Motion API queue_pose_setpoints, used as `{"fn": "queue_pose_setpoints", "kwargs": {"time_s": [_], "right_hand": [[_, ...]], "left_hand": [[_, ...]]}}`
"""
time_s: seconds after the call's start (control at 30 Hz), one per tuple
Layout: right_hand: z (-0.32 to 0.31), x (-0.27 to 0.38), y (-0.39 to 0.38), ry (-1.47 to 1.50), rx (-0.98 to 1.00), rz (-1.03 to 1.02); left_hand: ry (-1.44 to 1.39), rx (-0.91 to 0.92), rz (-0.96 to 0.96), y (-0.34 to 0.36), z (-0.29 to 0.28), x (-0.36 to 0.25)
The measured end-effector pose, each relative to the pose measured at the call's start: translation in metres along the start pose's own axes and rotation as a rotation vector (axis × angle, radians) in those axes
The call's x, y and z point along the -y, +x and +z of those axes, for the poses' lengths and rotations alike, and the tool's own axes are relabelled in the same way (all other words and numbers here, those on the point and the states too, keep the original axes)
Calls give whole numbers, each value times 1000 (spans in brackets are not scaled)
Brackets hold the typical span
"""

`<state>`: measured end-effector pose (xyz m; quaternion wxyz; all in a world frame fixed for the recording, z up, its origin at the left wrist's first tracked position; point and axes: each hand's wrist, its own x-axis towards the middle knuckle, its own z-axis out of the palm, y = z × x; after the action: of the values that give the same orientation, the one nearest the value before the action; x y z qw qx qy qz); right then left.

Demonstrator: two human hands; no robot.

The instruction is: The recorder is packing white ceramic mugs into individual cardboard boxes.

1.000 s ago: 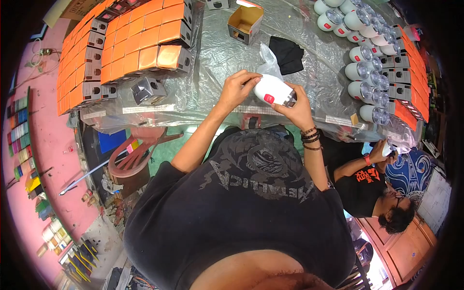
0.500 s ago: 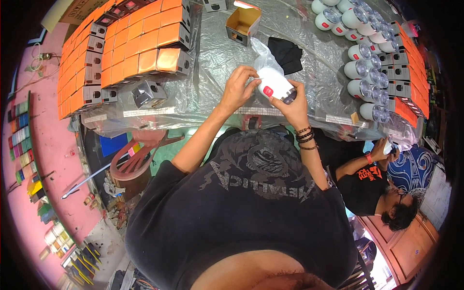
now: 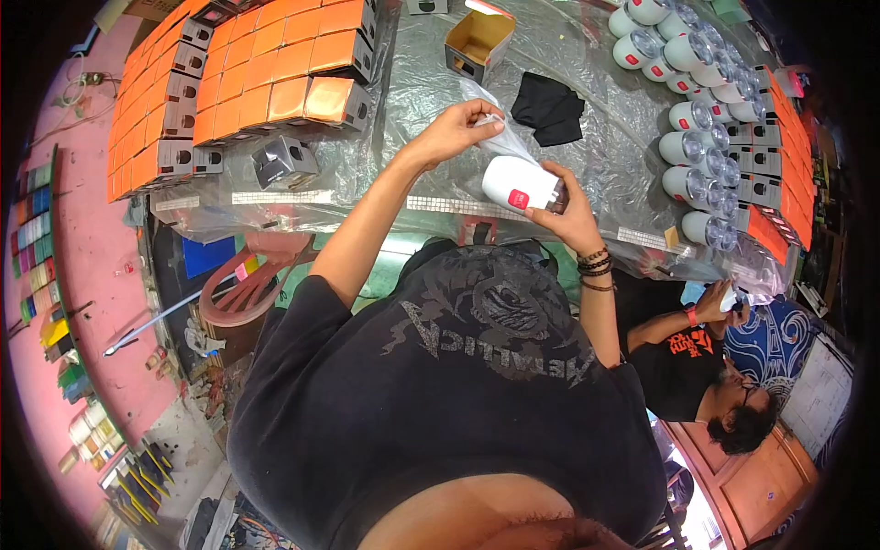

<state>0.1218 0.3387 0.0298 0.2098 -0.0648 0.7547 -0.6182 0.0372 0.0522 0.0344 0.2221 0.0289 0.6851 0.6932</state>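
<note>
My right hand [image 3: 570,215] is wrapped round the lid end of a white tumbler [image 3: 500,181] with a red label, which lies sideways above the table's near edge. Just beyond it, my left hand [image 3: 458,131] pinches a thin translucent plastic bag [image 3: 513,142]. The bag trails over the far side of the tumbler toward my right fingers; whether it still touches the tumbler, I cannot tell. A folded black cloth [image 3: 548,108] lies past my hands on the plastic-covered table [image 3: 412,119]. Farther back stands an open cardboard box [image 3: 479,46].
Orange-topped boxes [image 3: 275,55] are stacked at the left, with a single grey box [image 3: 282,162] nearer me. Several white tumblers [image 3: 687,137] with clear lids stand in rows at the right, beside more orange boxes [image 3: 786,165]. A co-worker [image 3: 683,353] sits at the lower right.
My left hand has moved off the tumbler's side and drawn the plastic bag away to the far left. The tumbler has come slightly nearer to me in my right hand.
</note>
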Motion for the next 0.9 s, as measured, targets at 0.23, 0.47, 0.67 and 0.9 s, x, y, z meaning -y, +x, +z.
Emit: {"fn": "queue_pose_setpoints", "kwargs": {"time_s": [0.23, 0.47, 0.67, 0.9], "right_hand": [[-39, 13, -18, 76, 51, 46], [-57, 34, 0, 196, 346, -108], [-44, 26, 20, 437, 437, 1], [-41, 22, 18, 480, 306, 17]], "left_hand": [[349, -105, 89, -2, -3, -4], [220, 100, 219, -5, 13, -11], [147, 277, 251, -12, 25, -24], [376, 185, 317, -21, 18, -38]]}}
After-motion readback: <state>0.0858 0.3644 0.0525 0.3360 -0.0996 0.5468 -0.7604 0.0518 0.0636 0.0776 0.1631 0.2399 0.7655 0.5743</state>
